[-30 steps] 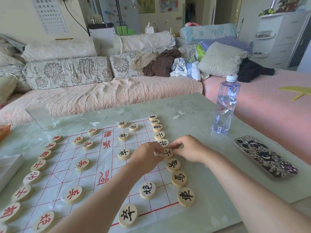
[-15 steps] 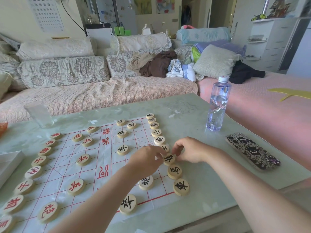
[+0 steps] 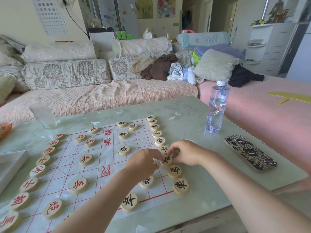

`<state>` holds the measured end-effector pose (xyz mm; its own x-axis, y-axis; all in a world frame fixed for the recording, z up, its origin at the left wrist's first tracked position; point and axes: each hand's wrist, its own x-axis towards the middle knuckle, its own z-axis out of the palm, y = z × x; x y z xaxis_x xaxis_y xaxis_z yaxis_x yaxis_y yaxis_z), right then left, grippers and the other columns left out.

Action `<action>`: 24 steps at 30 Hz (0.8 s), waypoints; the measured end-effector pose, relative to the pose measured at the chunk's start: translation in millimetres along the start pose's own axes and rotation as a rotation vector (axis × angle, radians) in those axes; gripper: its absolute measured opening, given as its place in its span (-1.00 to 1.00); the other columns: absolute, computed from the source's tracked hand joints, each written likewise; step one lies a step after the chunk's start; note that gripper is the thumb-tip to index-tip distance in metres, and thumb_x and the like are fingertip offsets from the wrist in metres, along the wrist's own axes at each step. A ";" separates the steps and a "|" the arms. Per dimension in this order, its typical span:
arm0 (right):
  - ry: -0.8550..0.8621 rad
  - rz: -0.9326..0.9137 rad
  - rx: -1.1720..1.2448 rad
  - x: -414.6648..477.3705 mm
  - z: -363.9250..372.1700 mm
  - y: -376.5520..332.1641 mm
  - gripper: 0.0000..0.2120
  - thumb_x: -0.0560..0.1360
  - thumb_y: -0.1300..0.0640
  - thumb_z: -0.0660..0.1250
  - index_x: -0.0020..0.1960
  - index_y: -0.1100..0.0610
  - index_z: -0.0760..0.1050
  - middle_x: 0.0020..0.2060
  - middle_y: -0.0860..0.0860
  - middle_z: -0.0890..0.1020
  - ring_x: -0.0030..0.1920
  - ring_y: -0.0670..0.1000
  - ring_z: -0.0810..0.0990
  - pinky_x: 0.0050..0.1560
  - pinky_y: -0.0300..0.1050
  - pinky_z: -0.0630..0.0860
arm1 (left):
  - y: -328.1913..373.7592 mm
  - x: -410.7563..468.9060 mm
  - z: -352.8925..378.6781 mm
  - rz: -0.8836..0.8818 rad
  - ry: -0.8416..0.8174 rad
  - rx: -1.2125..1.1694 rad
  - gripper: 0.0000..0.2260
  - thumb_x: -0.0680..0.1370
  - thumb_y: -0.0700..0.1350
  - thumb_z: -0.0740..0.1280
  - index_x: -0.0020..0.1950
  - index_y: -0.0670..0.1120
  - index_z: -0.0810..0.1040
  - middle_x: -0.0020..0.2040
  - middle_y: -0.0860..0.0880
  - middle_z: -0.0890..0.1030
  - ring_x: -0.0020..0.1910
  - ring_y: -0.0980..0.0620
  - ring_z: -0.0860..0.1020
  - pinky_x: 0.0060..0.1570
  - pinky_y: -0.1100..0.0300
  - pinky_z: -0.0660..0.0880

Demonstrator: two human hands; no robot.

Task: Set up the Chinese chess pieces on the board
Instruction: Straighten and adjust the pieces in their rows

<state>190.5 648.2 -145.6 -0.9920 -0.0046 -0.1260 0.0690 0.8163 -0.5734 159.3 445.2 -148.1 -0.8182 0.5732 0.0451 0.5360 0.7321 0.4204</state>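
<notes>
A white sheet board (image 3: pixel 107 165) with red lines lies on the table. Round wooden pieces with red characters run down its left edge, such as one red piece (image 3: pixel 37 170). Black-character pieces line the right edge. My left hand (image 3: pixel 144 163) and my right hand (image 3: pixel 186 153) meet over the right column, and the fingertips of both pinch one black piece (image 3: pixel 165 160) that lies flat in the row. Below it sit a black horse piece (image 3: pixel 174 171) and a black chariot piece (image 3: pixel 180 185). My left forearm hides part of a black cannon piece (image 3: pixel 148 182).
A water bottle (image 3: pixel 217 106) stands at the right of the green table (image 3: pixel 193 115). A patterned phone (image 3: pixel 249 152) lies right of my right hand. A clear glass (image 3: pixel 43 115) stands at the back left, a white box (image 3: pixel 10 165) at the left edge. A sofa runs behind.
Both hands have shifted one piece nearer along the right column, from the piece above to the one below it. The camera has tilted slightly.
</notes>
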 end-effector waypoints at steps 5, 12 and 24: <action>0.072 0.025 -0.036 6.1 1.8 3.6 -0.83 0.44 0.06 0.49 -0.02 -0.12 0.58 -0.16 -0.15 0.59 -0.18 -0.12 0.53 -0.21 -0.25 0.39 | -2.1 -0.1 -0.1 -0.030 -0.007 0.005 -0.77 0.48 -0.07 0.40 0.09 0.17 0.53 -0.08 0.22 0.60 -0.11 0.17 0.56 -0.12 0.19 0.54; 0.026 0.011 0.011 4.7 4.4 1.0 -0.79 0.41 0.12 0.51 -0.01 -0.11 0.59 -0.11 -0.11 0.64 -0.20 -0.12 0.54 -0.22 -0.28 0.47 | 1.4 2.3 2.0 -0.035 -0.004 0.023 -0.76 0.47 -0.03 0.41 0.10 0.21 0.58 0.06 0.22 0.53 0.03 0.14 0.53 -0.12 0.25 0.44; 0.055 -0.002 0.059 5.1 6.2 3.7 -0.83 0.45 0.09 0.50 0.01 -0.07 0.62 -0.19 -0.14 0.58 -0.27 -0.21 0.48 -0.29 -0.37 0.38 | -1.4 3.0 0.9 -0.053 0.046 0.035 -0.94 0.44 0.08 0.43 -0.12 0.23 0.61 0.01 0.24 0.58 -0.07 0.17 0.55 -0.15 0.24 0.50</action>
<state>186.3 647.6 -153.4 -0.9963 0.0264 -0.0812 0.0713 0.7811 -0.6203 156.3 446.3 -149.3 -0.8541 0.5161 0.0653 0.4976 0.7739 0.3918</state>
